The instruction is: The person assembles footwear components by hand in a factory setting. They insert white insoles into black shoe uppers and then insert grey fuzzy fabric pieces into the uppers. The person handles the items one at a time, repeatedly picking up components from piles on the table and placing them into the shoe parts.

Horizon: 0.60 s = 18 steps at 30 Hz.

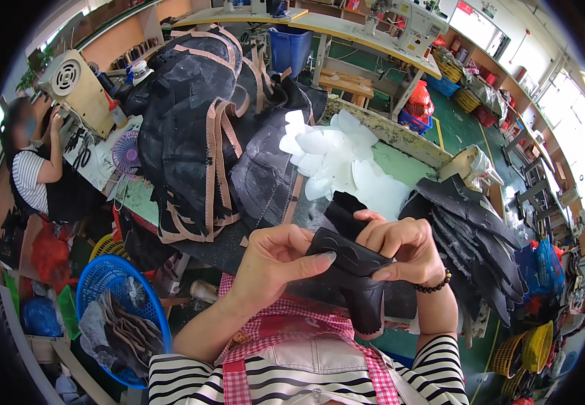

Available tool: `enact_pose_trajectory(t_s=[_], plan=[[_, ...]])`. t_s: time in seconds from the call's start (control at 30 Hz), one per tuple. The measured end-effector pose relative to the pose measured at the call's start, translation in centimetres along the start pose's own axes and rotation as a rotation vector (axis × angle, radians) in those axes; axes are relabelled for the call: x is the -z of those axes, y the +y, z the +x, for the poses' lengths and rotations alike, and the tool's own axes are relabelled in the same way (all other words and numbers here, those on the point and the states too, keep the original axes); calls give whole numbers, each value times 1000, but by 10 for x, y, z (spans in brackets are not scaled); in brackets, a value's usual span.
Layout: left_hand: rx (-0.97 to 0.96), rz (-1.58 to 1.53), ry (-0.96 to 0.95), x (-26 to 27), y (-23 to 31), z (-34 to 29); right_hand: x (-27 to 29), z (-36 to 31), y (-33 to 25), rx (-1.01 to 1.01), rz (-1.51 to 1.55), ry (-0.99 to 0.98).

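In front of my chest, both hands hold a folded black leather piece (351, 255) with stitched lines and a scalloped lower edge. My left hand (272, 262) pinches its left side, the thumb lying flat on the leather. At its right end my right hand (407, 251) is closed, thumb below and fingers curled over the top. Just beyond the hands lies a pile of thin white leaf-shaped pieces (333, 152). Right of my right hand is a fanned stack of black leather pieces (471, 236). Inside the fold, the fingertips are partly hidden.
A big heap of black stitched pieces with tan edging (184, 128) covers the table's left side. Blue basket (161, 317) with more pieces stands at lower left. A small purple fan (127, 152), a co-worker (33, 162) at far left and a sewing machine (410, 27) lie beyond.
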<state>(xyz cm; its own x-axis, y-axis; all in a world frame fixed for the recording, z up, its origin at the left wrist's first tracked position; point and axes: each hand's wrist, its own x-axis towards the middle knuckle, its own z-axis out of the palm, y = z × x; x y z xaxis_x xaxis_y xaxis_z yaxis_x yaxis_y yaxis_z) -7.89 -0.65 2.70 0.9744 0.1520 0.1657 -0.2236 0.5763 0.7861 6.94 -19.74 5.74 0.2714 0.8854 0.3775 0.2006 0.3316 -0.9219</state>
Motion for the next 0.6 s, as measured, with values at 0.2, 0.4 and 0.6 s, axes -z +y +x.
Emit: enact_pose_trajectory(t_s=[0.2, 0.4, 0.6], plan=[[-15, 107, 37, -13, 10, -14, -36, 6, -29, 75, -627, 86], [-14, -11, -31, -16, 12, -21, -39, 1, -17, 235, -464, 144], [-81, 98, -26, -23, 10, -27, -37, 20, -31, 310, -734, -128]])
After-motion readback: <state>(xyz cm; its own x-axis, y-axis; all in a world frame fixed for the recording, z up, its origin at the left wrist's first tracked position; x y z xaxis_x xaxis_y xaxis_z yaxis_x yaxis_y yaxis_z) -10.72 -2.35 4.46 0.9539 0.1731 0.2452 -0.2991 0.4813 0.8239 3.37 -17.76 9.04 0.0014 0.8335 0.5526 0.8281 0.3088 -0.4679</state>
